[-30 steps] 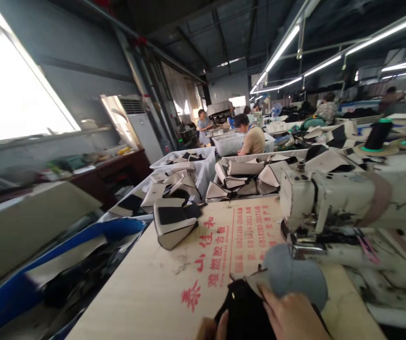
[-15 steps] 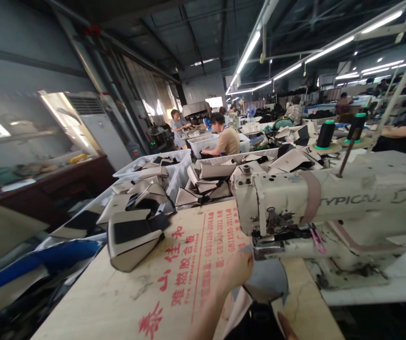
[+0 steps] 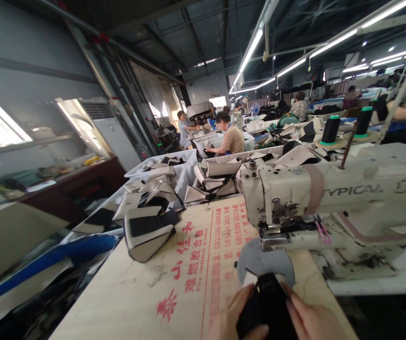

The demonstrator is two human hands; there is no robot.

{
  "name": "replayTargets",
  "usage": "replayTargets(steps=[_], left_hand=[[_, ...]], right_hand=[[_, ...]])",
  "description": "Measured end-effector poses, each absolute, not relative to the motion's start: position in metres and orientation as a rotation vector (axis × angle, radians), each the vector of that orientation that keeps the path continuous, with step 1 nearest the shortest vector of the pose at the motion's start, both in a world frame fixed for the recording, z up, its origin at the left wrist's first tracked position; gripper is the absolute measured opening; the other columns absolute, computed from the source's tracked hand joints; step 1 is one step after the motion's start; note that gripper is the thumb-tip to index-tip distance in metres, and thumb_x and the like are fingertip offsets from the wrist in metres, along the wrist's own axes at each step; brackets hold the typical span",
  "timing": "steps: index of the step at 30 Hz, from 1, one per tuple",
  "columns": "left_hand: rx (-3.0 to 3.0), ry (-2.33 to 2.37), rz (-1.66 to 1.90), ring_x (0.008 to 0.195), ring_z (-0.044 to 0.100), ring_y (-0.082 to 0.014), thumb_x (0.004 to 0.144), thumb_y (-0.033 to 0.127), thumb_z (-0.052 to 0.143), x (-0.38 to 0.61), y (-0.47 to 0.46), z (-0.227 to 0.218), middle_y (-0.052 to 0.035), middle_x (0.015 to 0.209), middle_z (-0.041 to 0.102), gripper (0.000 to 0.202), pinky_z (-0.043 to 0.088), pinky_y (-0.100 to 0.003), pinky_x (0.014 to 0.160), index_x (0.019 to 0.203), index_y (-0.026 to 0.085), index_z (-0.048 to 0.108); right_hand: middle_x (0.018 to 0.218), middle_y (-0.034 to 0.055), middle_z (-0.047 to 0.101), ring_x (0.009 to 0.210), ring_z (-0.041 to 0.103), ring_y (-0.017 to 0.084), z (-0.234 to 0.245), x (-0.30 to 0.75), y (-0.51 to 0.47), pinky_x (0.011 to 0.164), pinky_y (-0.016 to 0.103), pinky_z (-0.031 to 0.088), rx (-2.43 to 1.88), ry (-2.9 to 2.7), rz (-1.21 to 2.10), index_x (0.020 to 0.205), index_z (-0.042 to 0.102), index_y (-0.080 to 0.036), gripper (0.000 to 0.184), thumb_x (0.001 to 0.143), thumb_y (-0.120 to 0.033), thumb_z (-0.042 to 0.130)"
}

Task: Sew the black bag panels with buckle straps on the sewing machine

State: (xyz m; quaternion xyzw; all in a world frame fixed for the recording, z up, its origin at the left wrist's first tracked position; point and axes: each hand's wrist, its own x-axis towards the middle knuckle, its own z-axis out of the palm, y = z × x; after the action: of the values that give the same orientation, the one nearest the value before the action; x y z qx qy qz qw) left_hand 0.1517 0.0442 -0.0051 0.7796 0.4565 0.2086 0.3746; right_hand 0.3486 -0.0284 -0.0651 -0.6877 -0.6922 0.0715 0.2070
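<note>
Low in the view, my left hand (image 3: 236, 309) and my right hand (image 3: 305, 311) hold a sewn fabric piece (image 3: 268, 302) from its two sides. Its near part is black, with a beige corner beside my left fingers. Beyond it a grey rounded panel (image 3: 266, 259) with a dark edge lies on the plywood board; whether it is joined to the piece is hard to tell. The left thumb presses on the black part. Both hands are closed. Just past the grey panel stands the sewing machine (image 3: 277, 189), its needle area above and behind the panel.
A finished-looking beige-and-black sewn piece (image 3: 148, 231) rests on the plywood board (image 3: 117, 297). White bins (image 3: 188, 165) of similar pieces stand behind it. A blue-edged container (image 3: 99, 245) is at left. Thread spools (image 3: 330, 130) stand behind the machine. Co-workers (image 3: 233, 139) sit farther off.
My left hand has come back from near the machine head to the piece's left side. The grey panel now lies more spread out, and my right hand shows more fully. The view has shifted slightly.
</note>
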Motion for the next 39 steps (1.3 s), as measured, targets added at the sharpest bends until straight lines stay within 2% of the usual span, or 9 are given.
replayTargets(steps=[5, 10, 13, 15, 18, 22, 27, 31, 39], left_hand=[[2.108, 1.254, 0.587, 0.092, 0.061, -0.0146, 0.083, 0.017, 0.037, 0.158, 0.07, 0.011, 0.0024, 0.098, 0.067, 0.032, 0.046, -0.024, 0.083, 0.098, 0.026, 0.064], [2.264, 1.174, 0.565, 0.092, 0.059, -0.0157, 0.079, 0.025, 0.05, 0.171, 0.091, 0.008, 0.0012, 0.103, 0.064, 0.029, 0.046, -0.024, 0.081, 0.107, 0.026, 0.059], [2.338, 1.163, 0.581, 0.094, 0.058, -0.0163, 0.079, 0.026, 0.051, 0.177, 0.092, 0.005, -0.0003, 0.106, 0.063, 0.03, 0.045, -0.026, 0.085, 0.109, 0.025, 0.057], [2.38, 1.102, 0.563, 0.097, 0.057, -0.0149, 0.084, 0.022, 0.041, 0.177, 0.093, 0.005, -0.0008, 0.108, 0.062, 0.03, 0.043, -0.025, 0.087, 0.111, 0.024, 0.055], [2.433, 1.019, 0.497, 0.101, 0.055, -0.0144, 0.086, 0.017, 0.033, 0.174, 0.093, 0.005, -0.0024, 0.112, 0.06, 0.035, 0.043, -0.024, 0.089, 0.114, 0.023, 0.053], [2.499, 1.047, 0.441, 0.1, 0.056, -0.0165, 0.086, 0.023, 0.037, 0.172, 0.094, 0.004, -0.0035, 0.111, 0.059, 0.031, 0.045, -0.025, 0.086, 0.115, 0.023, 0.051], [2.546, 0.935, 0.323, 0.089, 0.059, -0.0143, 0.088, 0.02, 0.035, 0.171, 0.101, 0.007, -0.002, 0.098, 0.064, 0.025, 0.045, -0.023, 0.081, 0.103, 0.021, 0.055], [2.499, 0.765, 0.218, 0.087, 0.058, -0.0126, 0.086, 0.017, 0.041, 0.167, 0.093, 0.012, 0.0003, 0.092, 0.063, 0.02, 0.044, -0.021, 0.08, 0.097, 0.022, 0.057], [2.265, 0.946, 0.582, 0.088, 0.056, -0.012, 0.086, 0.021, 0.044, 0.179, 0.07, -0.012, -0.0009, 0.094, 0.06, 0.016, 0.044, -0.023, 0.079, 0.101, 0.022, 0.051]], right_hand=[[0.07, 0.0019, 0.067, 0.061, 0.063, 0.017, -0.036, 0.359, 0.002, 0.057, 0.024, 0.045, -1.851, -1.869, 0.287, 0.115, 0.053, -0.025, 0.036, 0.088, -0.022, 0.029], [0.082, 0.004, 0.066, 0.074, 0.062, 0.017, -0.029, 0.368, 0.025, 0.065, 0.025, 0.047, -1.782, -1.888, 0.284, 0.091, 0.062, -0.021, 0.024, 0.085, -0.023, 0.039], [0.11, 0.0077, 0.057, 0.1, 0.055, 0.018, -0.031, 0.367, 0.039, 0.086, 0.03, 0.044, -1.622, -1.835, 0.264, 0.107, 0.056, -0.016, 0.027, 0.085, -0.024, 0.042], [0.116, 0.0083, 0.054, 0.106, 0.051, 0.018, -0.033, 0.366, 0.048, 0.093, 0.032, 0.041, -1.527, -1.821, 0.321, 0.112, 0.053, -0.015, 0.031, 0.086, -0.026, 0.043], [0.109, 0.0066, 0.059, 0.102, 0.054, 0.017, -0.037, 0.367, 0.056, 0.091, 0.032, 0.043, -1.446, -1.844, 0.433, 0.107, 0.058, -0.016, 0.027, 0.087, -0.027, 0.043], [0.106, 0.0057, 0.06, 0.1, 0.055, 0.016, -0.037, 0.37, 0.057, 0.091, 0.032, 0.043, -1.395, -1.873, 0.437, 0.105, 0.059, -0.018, 0.026, 0.088, -0.026, 0.041], [0.107, 0.0071, 0.056, 0.101, 0.052, 0.017, -0.036, 0.371, 0.05, 0.089, 0.034, 0.043, -1.377, -1.869, 0.373, 0.108, 0.055, -0.018, 0.026, 0.088, -0.023, 0.039], [0.095, 0.0038, 0.059, 0.089, 0.053, 0.015, -0.037, 0.377, 0.03, 0.079, 0.029, 0.045, -1.294, -2.034, 0.532, 0.104, 0.055, -0.021, 0.023, 0.089, -0.022, 0.037], [0.088, 0.0032, 0.058, 0.085, 0.051, 0.015, -0.042, 0.378, 0.025, 0.075, 0.027, 0.041, -1.252, -1.982, 0.651, 0.097, 0.056, -0.019, 0.02, 0.09, -0.025, 0.038]])
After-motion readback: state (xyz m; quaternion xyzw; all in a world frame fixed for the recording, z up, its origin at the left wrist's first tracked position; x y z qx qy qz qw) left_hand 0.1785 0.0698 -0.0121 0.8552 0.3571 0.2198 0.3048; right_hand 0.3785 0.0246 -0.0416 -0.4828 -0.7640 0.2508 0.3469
